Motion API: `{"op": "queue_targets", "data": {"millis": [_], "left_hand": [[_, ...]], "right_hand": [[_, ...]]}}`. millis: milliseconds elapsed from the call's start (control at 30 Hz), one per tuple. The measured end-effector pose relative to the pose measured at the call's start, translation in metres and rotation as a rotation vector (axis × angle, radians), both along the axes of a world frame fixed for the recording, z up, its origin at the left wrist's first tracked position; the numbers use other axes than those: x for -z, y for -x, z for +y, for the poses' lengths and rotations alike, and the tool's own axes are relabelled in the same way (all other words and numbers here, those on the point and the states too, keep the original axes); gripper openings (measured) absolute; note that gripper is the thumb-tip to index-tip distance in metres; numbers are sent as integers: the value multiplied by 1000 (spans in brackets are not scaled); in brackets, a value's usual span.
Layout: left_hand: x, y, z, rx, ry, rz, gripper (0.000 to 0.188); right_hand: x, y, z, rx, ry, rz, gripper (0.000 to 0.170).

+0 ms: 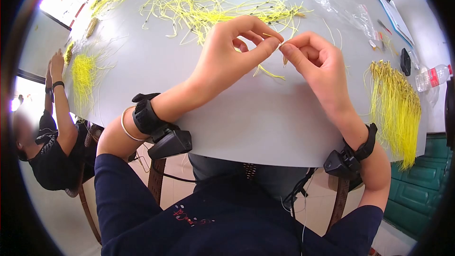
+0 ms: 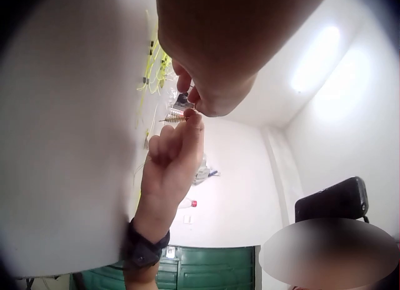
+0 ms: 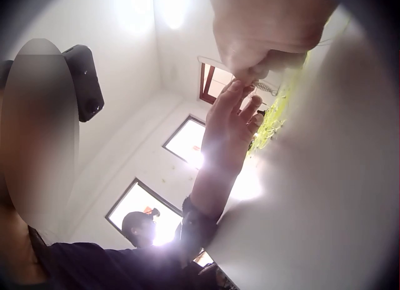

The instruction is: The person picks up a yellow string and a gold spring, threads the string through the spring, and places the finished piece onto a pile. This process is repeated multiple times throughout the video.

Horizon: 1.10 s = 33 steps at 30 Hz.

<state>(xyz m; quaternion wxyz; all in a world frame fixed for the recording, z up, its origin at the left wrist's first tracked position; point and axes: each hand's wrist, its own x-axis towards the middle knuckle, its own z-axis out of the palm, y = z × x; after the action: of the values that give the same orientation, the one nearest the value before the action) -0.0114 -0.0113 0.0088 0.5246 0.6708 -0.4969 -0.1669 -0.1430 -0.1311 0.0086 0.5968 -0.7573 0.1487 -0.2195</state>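
Your navy shirt is filling the near edge, and just past it your two hands are working over the grey table. Between them, the small coiled piece is hanging below your right fingertips, above the table; the left wrist view is showing its ridged rings side-on. Your right hand is pinching at the coil's upper end, thumb against the index finger, the other fingers curling in. Your left hand is meeting it tip to tip, thumb and index pinching a thin yellowish strand; exactly how strand and coil are joining is too small to tell.

Just beneath, a short yellow piece is lying on the table. Farther out, a tangle of yellow strands dotted with black bits is sprawling across the far side. Over on the right, a thick yellow bundle is draping over the edge, with a black object and a red-labelled bottle lying beyond it, while clear plastic bags are crumpling at far right. Out left, a loose yellow pile is resting near another person, who is raising both hands.
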Motion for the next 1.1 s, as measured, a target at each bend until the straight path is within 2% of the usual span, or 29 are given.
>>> {"op": "queue_targets", "data": {"millis": [367, 633, 733, 833, 900, 933, 1000, 1100], "left_hand": [[5, -3, -2, 25, -28, 34, 19], [4, -3, -3, 42, -47, 60, 18], [0, -1, -3, 67, -70, 49, 14], [0, -4, -2, 177, 2, 44, 10], [7, -12, -2, 417, 112, 455, 13], [10, -15, -4, 417, 111, 458, 13], [14, -17, -7, 512, 215, 879, 19], [8, -11, -6, 389, 219, 887, 28]], "right_hand": [[-1, 0, -2, 1, 38, 5, 14], [1, 1, -2, 19, -39, -29, 11], [3, 0, -3, 17, -38, -42, 11], [0, -1, 1, 7, -100, -4, 12], [0, 0, -1, -27, -112, -30, 13], [0, 0, -1, -60, -123, -54, 14], [1, 1, 1, -56, -94, -86, 14], [0, 2, 4, -41, -9, -109, 13]]}}
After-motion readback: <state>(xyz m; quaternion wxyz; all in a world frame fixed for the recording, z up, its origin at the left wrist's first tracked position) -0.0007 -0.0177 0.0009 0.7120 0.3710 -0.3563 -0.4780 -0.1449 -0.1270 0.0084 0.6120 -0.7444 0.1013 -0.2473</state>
